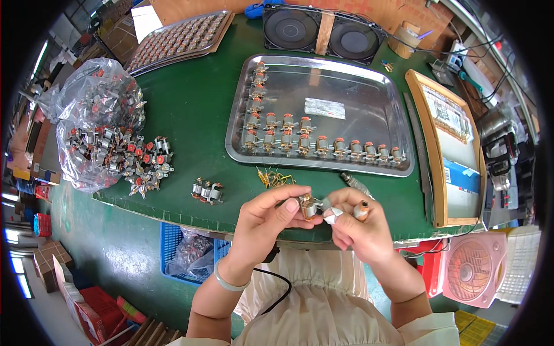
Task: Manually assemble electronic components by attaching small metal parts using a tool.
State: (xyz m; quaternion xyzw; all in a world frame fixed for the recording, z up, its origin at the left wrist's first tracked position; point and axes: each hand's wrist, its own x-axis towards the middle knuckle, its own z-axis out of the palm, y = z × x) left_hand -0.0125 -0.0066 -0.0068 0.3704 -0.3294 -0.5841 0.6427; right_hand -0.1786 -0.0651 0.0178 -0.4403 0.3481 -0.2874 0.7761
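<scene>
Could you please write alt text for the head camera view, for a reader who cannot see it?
A person's left hand and right hand hold a small motor part together over the edge of a green table. Behind them, a steel tray holds rows of similar parts, and more spill from a clear plastic bag on the left.

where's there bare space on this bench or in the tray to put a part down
Free: the green mat between the plastic bag and the steel tray, and the tray's middle and right side above its bottom row of motor parts. Crowded: the loose parts spilling from the bag, and the front edge around both hands.
</scene>
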